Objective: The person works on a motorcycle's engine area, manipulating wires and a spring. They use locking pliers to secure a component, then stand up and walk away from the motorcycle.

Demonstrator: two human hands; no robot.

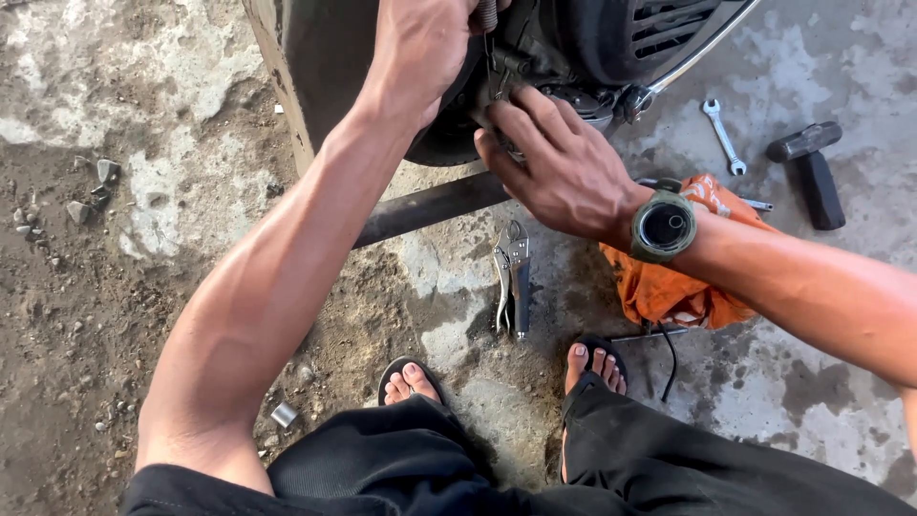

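Steel coil spring (488, 13), top edge of frame: gripped in the closed left hand (420, 43), seemingly under tension. Right hand (559, 162): fingers together, pressed against the dark scooter engine housing (573, 38), bracing. Locking pliers (513, 277), wrench (723, 134), hammer (812, 172), orange rag (669, 287): within reach on cracked, oil-stained concrete (812, 382); loose dirt left.

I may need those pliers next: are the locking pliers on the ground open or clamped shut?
Shut, it seems: the pliers lie flat on the concrete with handles close together and nothing in them, apart from both hands.
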